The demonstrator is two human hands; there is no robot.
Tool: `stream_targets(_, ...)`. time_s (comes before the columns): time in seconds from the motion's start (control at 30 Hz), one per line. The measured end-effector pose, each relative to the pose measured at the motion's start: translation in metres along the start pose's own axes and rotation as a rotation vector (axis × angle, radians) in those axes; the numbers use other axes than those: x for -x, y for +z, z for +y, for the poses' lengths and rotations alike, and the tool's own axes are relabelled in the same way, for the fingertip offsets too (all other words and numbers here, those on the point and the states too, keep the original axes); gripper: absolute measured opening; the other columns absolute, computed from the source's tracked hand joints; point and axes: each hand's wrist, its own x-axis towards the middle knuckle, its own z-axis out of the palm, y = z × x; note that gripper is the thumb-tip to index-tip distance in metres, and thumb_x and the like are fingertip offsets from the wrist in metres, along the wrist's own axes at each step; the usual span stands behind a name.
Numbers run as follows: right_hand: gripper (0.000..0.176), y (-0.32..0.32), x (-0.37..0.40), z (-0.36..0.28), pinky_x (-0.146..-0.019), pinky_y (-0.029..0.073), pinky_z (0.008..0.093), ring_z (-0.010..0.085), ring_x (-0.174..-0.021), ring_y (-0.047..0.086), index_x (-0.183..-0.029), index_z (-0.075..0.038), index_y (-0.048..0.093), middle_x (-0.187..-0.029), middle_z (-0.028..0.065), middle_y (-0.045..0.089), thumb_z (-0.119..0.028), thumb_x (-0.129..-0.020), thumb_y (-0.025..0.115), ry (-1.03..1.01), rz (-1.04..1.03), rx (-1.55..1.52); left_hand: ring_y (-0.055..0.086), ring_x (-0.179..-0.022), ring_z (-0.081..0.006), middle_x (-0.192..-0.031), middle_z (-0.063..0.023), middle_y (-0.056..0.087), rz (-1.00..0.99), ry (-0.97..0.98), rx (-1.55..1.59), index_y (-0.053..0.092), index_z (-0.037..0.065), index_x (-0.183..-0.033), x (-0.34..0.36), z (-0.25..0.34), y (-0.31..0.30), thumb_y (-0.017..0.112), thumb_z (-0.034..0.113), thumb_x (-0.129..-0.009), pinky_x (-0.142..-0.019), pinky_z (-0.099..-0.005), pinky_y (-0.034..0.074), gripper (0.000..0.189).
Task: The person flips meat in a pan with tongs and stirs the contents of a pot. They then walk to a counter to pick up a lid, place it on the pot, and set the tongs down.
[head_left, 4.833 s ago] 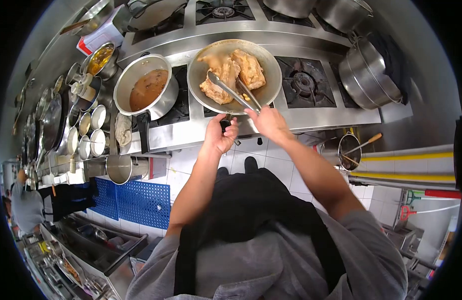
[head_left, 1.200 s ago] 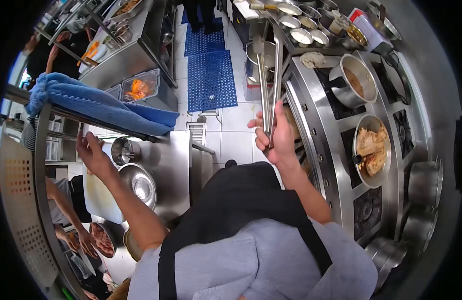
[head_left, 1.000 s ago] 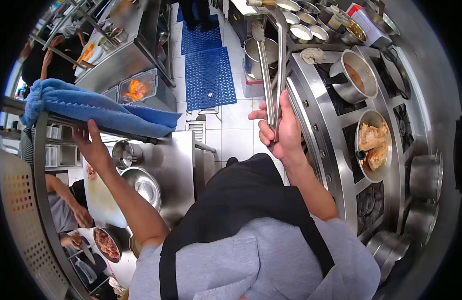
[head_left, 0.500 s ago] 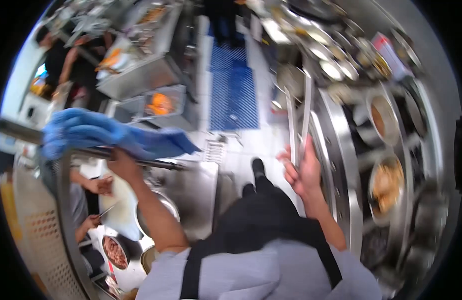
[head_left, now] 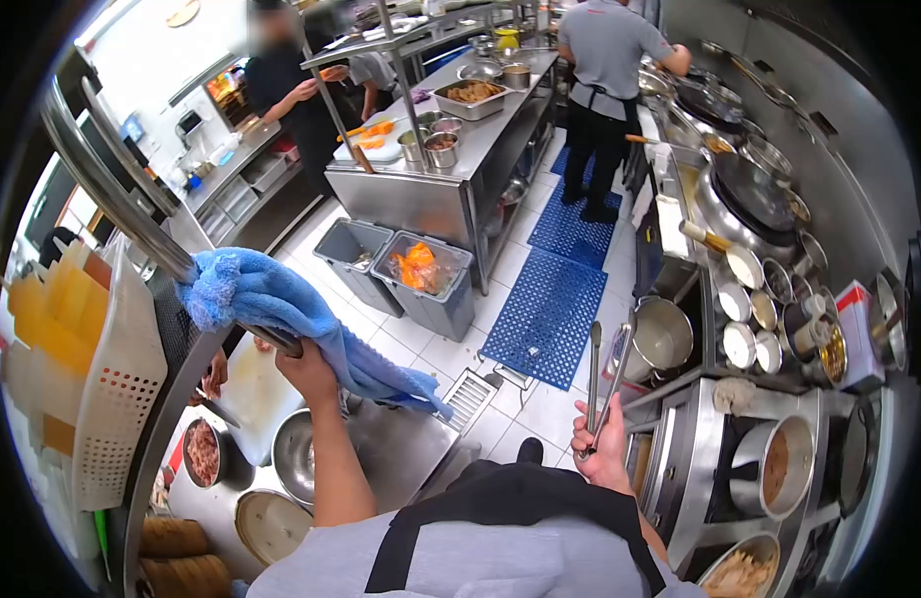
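Observation:
My right hand [head_left: 602,444] is closed round the lower end of long metal tongs [head_left: 611,384], whose two arms stand apart and point away from me. My left hand [head_left: 309,374] wraps the metal bar [head_left: 266,337] of a rack on the left, its fingers partly hidden. A blue towel [head_left: 291,304] is knotted over that bar and hangs beside the hand. Below my left arm are a metal bowl [head_left: 297,458], a pale cutting board [head_left: 256,394] and a pot of chopped raw meat [head_left: 202,453].
Pots of food [head_left: 776,468] stand on the right-hand stove. Several small bowls [head_left: 739,344] sit farther along. Grey bins [head_left: 425,299] and a blue floor mat [head_left: 547,314] lie ahead. Co-workers stand at the back [head_left: 610,60], back left [head_left: 273,90] and beside the cutting board [head_left: 213,377].
My view has lifted towards the far kitchen and sharpened. The tongs sit lower in view, still in my right hand. My left hand stays at the bar by the towel.

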Motion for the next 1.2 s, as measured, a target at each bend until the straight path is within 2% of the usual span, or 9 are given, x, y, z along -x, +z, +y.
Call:
stream_targets(0.13, 0.065, 0.02, -0.021, -0.032, -0.036, 0.029, 0.0222, 0.0081, -0.039, 0.037, -0.101, -0.003, 0.057, -0.06, 0.0041, 0.053, -0.066, -0.092, 0.044, -0.023, -0.117, -0.01, 0.059, -0.074, -0.0157, -0.085, -0.0082, 0.065, 0.03, -0.061, -0.022, 0.06, -0.009, -0.089, 0.0, -0.003, -0.005, 0.064, 0.012, -0.089, -0.068, -0.0297, 0.048, 0.021)
stream_targets(0.23, 0.054, 0.032, -0.032, -0.043, -0.042, 0.037, 0.0258, 0.0114, -0.047, 0.047, -0.099, -0.005, 0.057, -0.073, 0.0068, 0.06, -0.057, -0.097, 0.043, -0.172, -0.099, 0.111, 0.059, -0.074, -0.0158, -0.085, -0.0078, 0.065, 0.039, 0.016, -0.01, 0.06, -0.008, -0.091, 0.003, 0.001, 0.0, 0.064, 0.012, -0.089, -0.069, -0.0298, 0.048, 0.021)
stream_targets(0.3, 0.047, 0.026, -0.048, -0.044, -0.045, 0.038, 0.0268, 0.0121, -0.052, 0.047, -0.099, -0.006, 0.056, -0.079, 0.0072, 0.059, -0.051, -0.099, 0.043, -0.166, -0.096, 0.114, 0.059, -0.075, -0.0161, -0.085, -0.0076, 0.065, 0.101, 0.092, -0.067, 0.061, -0.008, -0.091, 0.003, 0.007, 0.006, 0.064, 0.013, -0.09, -0.069, -0.0305, 0.048, 0.021)
stream_targets(0.37, 0.043, 0.009, -0.067, -0.043, -0.047, 0.04, 0.0281, 0.0138, -0.052, 0.046, -0.099, -0.004, 0.055, -0.08, 0.0084, 0.057, -0.047, -0.099, 0.045, -0.147, -0.286, -0.037, 0.059, -0.076, -0.0161, -0.085, -0.0078, 0.065, 0.131, 0.13, -0.1, 0.061, -0.009, -0.091, 0.006, 0.019, 0.012, 0.063, 0.013, -0.09, -0.07, -0.0307, 0.048, 0.021)
stream_targets(0.4, 0.042, 0.004, -0.072, -0.045, -0.045, 0.036, 0.0264, 0.0119, -0.051, 0.041, -0.099, -0.003, 0.053, -0.075, 0.0054, 0.051, -0.044, -0.1, 0.044, -0.095, -0.307, -0.095, 0.059, -0.077, -0.0161, -0.086, -0.008, 0.065, 0.156, 0.171, -0.119, 0.061, -0.009, -0.091, 0.007, 0.021, 0.016, 0.063, 0.013, -0.091, -0.07, -0.031, 0.048, 0.022)
stream_targets(0.53, 0.046, -0.014, -0.081, -0.046, -0.04, 0.03, 0.0213, 0.0084, -0.049, 0.037, -0.097, 0.0, 0.051, -0.068, 0.0019, 0.045, -0.044, -0.1, 0.042, 0.046, -0.231, -0.171, 0.059, -0.079, -0.0165, -0.09, -0.009, 0.066, 0.131, 0.056, -0.053, 0.061, -0.01, -0.092, 0.003, 0.007, 0.005, 0.063, 0.014, -0.091, -0.072, -0.0308, 0.048, 0.024)
stream_targets(0.77, 0.051, -0.037, -0.105, -0.049, -0.04, 0.031, 0.0238, 0.01, -0.047, 0.036, -0.094, 0.003, 0.05, -0.064, 0.0022, 0.041, -0.046, -0.101, 0.036, 0.16, -0.037, -0.286, 0.058, -0.078, -0.0156, -0.088, -0.008, 0.065, 0.198, 0.094, -0.096, 0.061, -0.009, -0.09, 0.002, 0.007, 0.008, 0.063, 0.015, -0.091, -0.071, -0.031, 0.047, 0.024)
stream_targets(0.83, 0.049, -0.036, -0.109, -0.049, -0.04, 0.032, 0.0215, 0.0086, -0.048, 0.038, -0.095, 0.001, 0.048, -0.066, 0.0012, 0.042, -0.046, -0.1, 0.038, 0.149, -0.055, -0.245, 0.058, -0.078, -0.0153, -0.087, -0.0076, 0.065, 0.137, 0.073, -0.062, 0.061, -0.008, -0.09, 0.003, 0.005, 0.003, 0.064, 0.015, -0.091, -0.071, -0.0304, 0.047, 0.023)
stream_targets(1.2, 0.05, 0.003, -0.122, -0.039, -0.041, 0.035, 0.0236, 0.0099, -0.048, 0.04, -0.095, 0.001, 0.051, -0.066, 0.0023, 0.045, -0.048, -0.1, 0.039, 0.194, -0.21, -0.246, 0.059, -0.077, -0.0155, -0.085, -0.0067, 0.065, 0.165, 0.102, -0.11, 0.061, -0.007, -0.089, 0.004, 0.01, 0.006, 0.064, 0.015, -0.09, -0.073, -0.0302, 0.047, 0.022)
